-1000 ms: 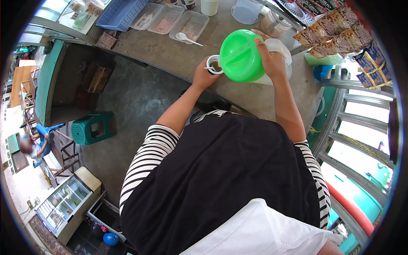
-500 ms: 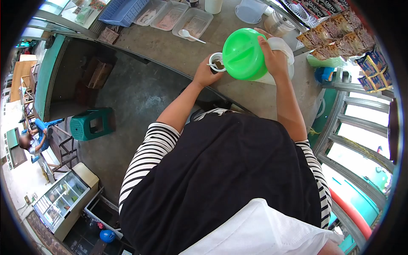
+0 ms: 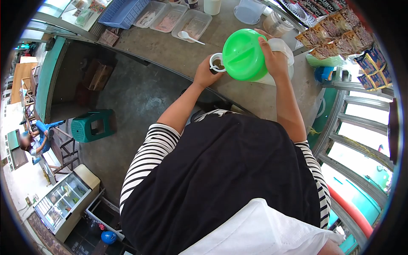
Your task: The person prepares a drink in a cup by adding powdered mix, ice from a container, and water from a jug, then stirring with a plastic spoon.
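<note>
My left hand [image 3: 207, 73] is wrapped round a small cup [image 3: 216, 58] with a white rim, which has dark liquid in it. Tilted against the cup's right side is a pitcher with a bright green lid [image 3: 243, 54] and a pale, see-through body. My right hand [image 3: 275, 57] grips this pitcher at its handle side, the thumb lying on the lid's edge. The spout, at the cup's rim, is hidden by the lid. A white plastic spoon [image 3: 190, 37] rests on a clear tub [image 3: 199, 26] beyond the cup.
On the counter [image 3: 170, 51] stand a blue basket [image 3: 122, 12], more clear tubs [image 3: 170, 17], a white cup [image 3: 212, 6] and a lidded jar [image 3: 278, 23]. Sachets [image 3: 333, 34] hang at the right. A green stool [image 3: 92, 125] is on the floor; a person [image 3: 40, 140] sits far left.
Both hands keep nearly the same place, cup and pitcher together. More of the cup's inside shows now, and the view has shifted slightly.
</note>
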`<state>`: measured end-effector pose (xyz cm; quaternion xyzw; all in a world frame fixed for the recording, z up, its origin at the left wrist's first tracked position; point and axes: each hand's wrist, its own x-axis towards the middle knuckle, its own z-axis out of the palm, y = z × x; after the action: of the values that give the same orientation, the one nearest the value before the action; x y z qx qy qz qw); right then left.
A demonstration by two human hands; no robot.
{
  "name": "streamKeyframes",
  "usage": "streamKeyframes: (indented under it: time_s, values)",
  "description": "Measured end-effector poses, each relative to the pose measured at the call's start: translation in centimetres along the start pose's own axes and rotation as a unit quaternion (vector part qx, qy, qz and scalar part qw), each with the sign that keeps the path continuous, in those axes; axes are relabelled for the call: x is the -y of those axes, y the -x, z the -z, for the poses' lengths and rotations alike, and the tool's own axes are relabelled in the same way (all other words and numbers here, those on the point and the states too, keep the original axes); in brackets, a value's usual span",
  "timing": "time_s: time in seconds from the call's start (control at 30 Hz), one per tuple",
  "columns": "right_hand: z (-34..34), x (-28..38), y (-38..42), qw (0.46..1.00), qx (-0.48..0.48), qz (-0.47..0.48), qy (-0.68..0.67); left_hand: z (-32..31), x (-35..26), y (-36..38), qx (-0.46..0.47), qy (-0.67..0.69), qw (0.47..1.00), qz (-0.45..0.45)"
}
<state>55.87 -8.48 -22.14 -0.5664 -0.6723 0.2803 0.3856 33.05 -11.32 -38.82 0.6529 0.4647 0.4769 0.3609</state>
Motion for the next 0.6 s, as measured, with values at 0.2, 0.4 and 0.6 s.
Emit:
streamKeyframes:
  time_s: [0.2,0.4,0.6]
  values:
    - [-0.4,0.1,0.1,0.999,-0.031,0.026,0.018,0.1,0.1,0.0,0.005,-0.008,1.000,-0.006]
    - [-0.2,0.3,0.0,1.000,-0.023,0.011,0.009,0.1,0.8,0.1,0.011,0.007,1.000,-0.019]
    - [0.3,-0.6,-0.3,1.000,-0.017,0.013,-0.004,0.0,1.4,0.2,0.016,-0.001,1.000,-0.020]
